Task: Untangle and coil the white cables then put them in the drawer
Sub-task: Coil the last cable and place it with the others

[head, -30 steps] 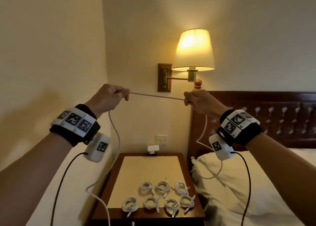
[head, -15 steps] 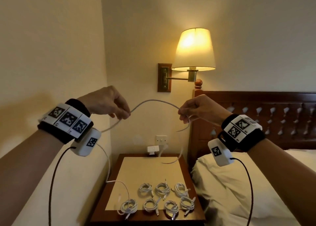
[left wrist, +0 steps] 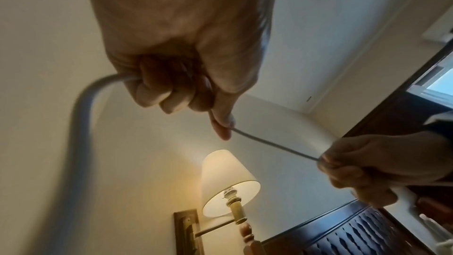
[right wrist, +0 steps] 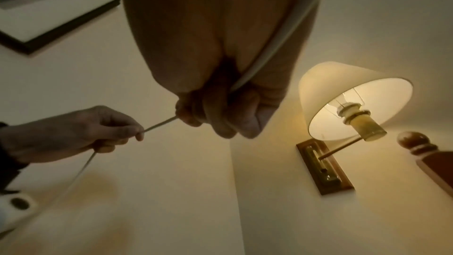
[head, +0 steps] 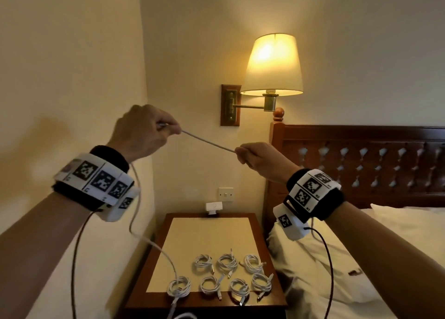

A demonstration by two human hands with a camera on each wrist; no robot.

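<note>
**Slack gone: the cable is pulled taut again**

The white cable (head: 208, 141), arched loosely half a second ago, now runs straight between both pinches. The left hand (head: 142, 135) grips it higher, the right hand (head: 261, 160) lower. It looks straightened, ready for coiling.

Beyond the left grip, the head view shows its tail dropping onto the coiled cables (head: 226, 262) on the nightstand (head: 266, 224). The right wrist view alone shows cable running back across the right palm.

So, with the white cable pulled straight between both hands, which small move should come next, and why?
Probably bring the right hand toward the left hand to form the first loop: the cable runs taut between them, its tail hanging to the nightstand.
</note>
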